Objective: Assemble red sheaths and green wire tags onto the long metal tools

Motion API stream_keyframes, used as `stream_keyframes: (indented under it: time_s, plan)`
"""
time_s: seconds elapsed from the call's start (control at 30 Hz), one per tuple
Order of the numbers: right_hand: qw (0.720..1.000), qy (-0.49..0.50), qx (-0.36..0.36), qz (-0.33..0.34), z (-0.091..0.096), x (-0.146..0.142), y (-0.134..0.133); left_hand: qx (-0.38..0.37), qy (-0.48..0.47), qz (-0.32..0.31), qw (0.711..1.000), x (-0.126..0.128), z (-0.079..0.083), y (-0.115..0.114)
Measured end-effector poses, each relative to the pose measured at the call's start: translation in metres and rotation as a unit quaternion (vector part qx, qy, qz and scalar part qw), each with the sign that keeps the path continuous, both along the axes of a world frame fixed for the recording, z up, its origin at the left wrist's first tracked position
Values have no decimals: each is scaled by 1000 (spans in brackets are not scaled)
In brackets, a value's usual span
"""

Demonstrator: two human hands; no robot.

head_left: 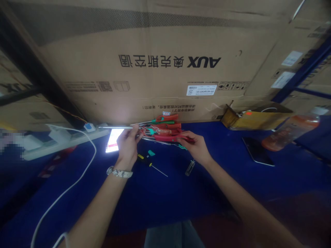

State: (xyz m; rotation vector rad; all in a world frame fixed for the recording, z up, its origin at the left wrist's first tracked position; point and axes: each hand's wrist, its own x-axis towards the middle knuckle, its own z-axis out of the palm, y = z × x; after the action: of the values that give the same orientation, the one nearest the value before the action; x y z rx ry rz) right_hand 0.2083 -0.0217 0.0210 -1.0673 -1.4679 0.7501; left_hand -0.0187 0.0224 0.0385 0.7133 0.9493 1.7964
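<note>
My left hand [128, 143], with a watch on its wrist, is closed around a long screwdriver [116, 127] whose metal shaft points left. My right hand [195, 146] is closed on a red-handled screwdriver [169, 138] at the edge of a pile of red and green-handled screwdrivers [165, 125]. The pile lies on the blue table [181, 193] against a big cardboard box [155, 62]. A small black and yellow screwdriver [150, 164] lies loose between my hands, and a small metal tool [189, 167] lies below my right hand.
A lit phone [112, 141] lies behind my left hand. A white cable [77, 175] runs from a power strip [59, 139] on the left. A dark phone [258, 151], an orange bottle [289, 132] and a small open carton [253, 119] sit on the right.
</note>
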Motion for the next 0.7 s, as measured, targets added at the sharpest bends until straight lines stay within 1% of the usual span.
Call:
stream_keyframes:
  time_s: [0.1,0.17,0.23,0.33,0.4,0.53,0.63,0.7]
  plan:
    - [991,114,-69,19,7,2,4,-6,-2,2,1000,0,1,-1]
    - [980,168,-97,35,11,5,5,-13,2,3,1000,-1,1,-1]
    - [968,199,-129,76,14,9,4,-18,6,8,1000,-1,1,0]
    - [952,205,-171,147,12,12,3,-17,12,12,1000,-2,0,0]
    - [954,192,-166,159,10,11,2,-17,17,13,1000,-2,-1,1]
    - [972,167,-111,120,12,-1,5,-13,19,9,1000,-2,-5,1]
    - [972,201,-79,92,16,-18,13,-17,20,1,1000,2,-8,0]
    - [971,220,-67,61,17,-31,20,-23,18,-9,1000,6,-10,-2]
